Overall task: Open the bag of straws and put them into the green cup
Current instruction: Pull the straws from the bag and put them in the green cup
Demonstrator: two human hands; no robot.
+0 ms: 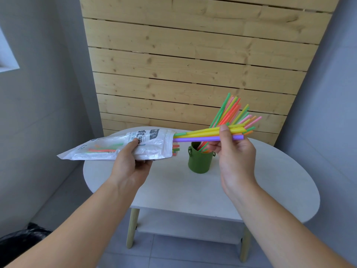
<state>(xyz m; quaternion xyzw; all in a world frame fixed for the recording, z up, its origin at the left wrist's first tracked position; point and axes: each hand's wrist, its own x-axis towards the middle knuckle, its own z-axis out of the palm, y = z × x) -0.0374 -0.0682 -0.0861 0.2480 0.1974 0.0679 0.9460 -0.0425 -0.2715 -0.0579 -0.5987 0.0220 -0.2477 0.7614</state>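
Now left hand (129,165) grips the bag (154,147), right hand (233,153) pinches straws (193,134) above the green cup (199,163) — next, pull clear, drop in.

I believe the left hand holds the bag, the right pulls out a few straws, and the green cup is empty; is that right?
Not quite: the head view shows the green cup holding many straws. The left hand holds the bag; the right hand pulls a few straws.
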